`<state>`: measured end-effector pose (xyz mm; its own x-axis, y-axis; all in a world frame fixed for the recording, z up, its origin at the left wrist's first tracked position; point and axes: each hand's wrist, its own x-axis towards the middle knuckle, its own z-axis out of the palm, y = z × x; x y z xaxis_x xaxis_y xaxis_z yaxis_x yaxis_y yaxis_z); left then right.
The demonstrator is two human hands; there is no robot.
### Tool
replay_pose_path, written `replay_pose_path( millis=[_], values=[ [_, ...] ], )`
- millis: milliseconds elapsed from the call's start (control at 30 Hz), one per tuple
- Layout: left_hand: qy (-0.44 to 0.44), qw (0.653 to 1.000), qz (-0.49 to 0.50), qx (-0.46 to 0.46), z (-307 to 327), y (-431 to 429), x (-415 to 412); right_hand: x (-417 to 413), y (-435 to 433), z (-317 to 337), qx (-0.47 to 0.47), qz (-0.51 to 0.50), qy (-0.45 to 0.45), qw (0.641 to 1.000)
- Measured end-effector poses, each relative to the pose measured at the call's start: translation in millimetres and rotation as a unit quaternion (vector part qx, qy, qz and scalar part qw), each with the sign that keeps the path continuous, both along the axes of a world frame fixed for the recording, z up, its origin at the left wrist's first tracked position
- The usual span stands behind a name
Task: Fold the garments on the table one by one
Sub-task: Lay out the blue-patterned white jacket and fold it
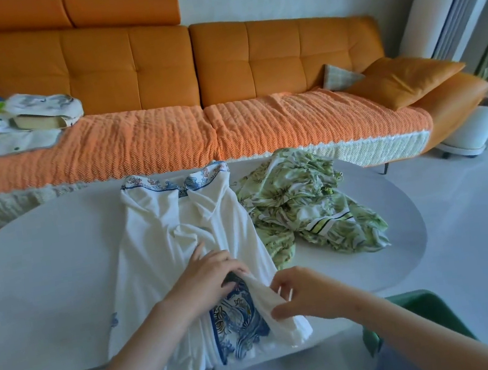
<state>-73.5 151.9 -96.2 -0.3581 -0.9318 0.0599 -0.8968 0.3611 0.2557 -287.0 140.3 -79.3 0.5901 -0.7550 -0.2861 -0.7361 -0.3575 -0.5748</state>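
A white garment (166,247) with blue patterned trim lies lengthwise down the middle of the white oval table (46,293), its far trimmed end towards the sofa. My left hand (209,277) rests on its near part, fingers curled onto the blue patterned panel. My right hand (303,293) pinches a white fold of the same garment just right of that panel. A crumpled green leaf-print garment (306,207) lies on the table to the right, apart from the white one.
An orange sofa (218,62) runs behind the table, with folded pale clothes (36,120) and something neon green at its left end and cushions at its right. A green chair (426,312) stands at the near right. A white floor unit stands far right.
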Motion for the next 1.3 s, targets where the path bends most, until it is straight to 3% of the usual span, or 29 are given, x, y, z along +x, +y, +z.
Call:
replay_pose_path(
  millis=[167, 300, 367, 433, 533, 633, 733, 867, 1000, 1067, 1133, 1300],
  values=[
    [0.009, 0.993, 0.035, -0.113, -2.5, 14.4, 4.5, 34.4, 35.7, 10.5, -0.103, 0.005, -0.048, 0.994],
    [-0.031, 0.990, 0.030, -0.136, -13.9, 32.1, 25.0, 45.4, 60.9, -3.5, -0.162, 0.112, 0.090, 0.976],
    [-0.035, 0.994, 0.015, -0.107, -20.0, 43.8, 28.7, 43.4, 63.7, -7.7, -0.180, 0.127, 0.104, 0.970],
    [-0.008, 0.995, 0.007, -0.102, -23.5, 52.3, 25.8, 39.6, 61.3, -6.5, -0.222, 0.136, 0.103, 0.960],
    [0.052, 0.990, 0.014, -0.128, -27.2, 64.5, 15.1, 28.3, 47.5, -5.7, -0.266, 0.129, 0.023, 0.955],
    [0.020, 0.991, 0.036, -0.127, -34.4, 70.0, 13.9, 18.2, 24.9, -16.9, -0.262, 0.170, 0.037, 0.949],
    [0.076, 0.992, 0.063, -0.076, -35.7, 72.4, 15.5, 15.1, 16.6, -32.8, -0.203, 0.215, 0.115, 0.948],
    [0.163, 0.972, 0.134, -0.105, -24.4, 71.9, 14.6, 17.4, 15.3, -31.5, -0.161, 0.148, 0.005, 0.976],
    [0.254, 0.911, 0.294, -0.140, -8.8, 45.0, 26.5, 31.1, 1.1, -18.0, -0.151, 0.055, -0.065, 0.985],
    [0.219, 0.913, 0.314, -0.142, -0.7, 24.8, 31.6, 44.0, -5.7, -14.6, -0.147, 0.002, -0.085, 0.986],
    [0.138, 0.939, 0.291, -0.118, 3.1, 1.8, 36.8, 58.2, -10.8, -13.5, -0.161, -0.025, -0.088, 0.983],
    [0.035, 0.977, 0.210, -0.020, -11.9, -25.3, 31.9, 84.7, -13.0, -25.2, -0.162, 0.006, -0.001, 0.987]
  ],
)
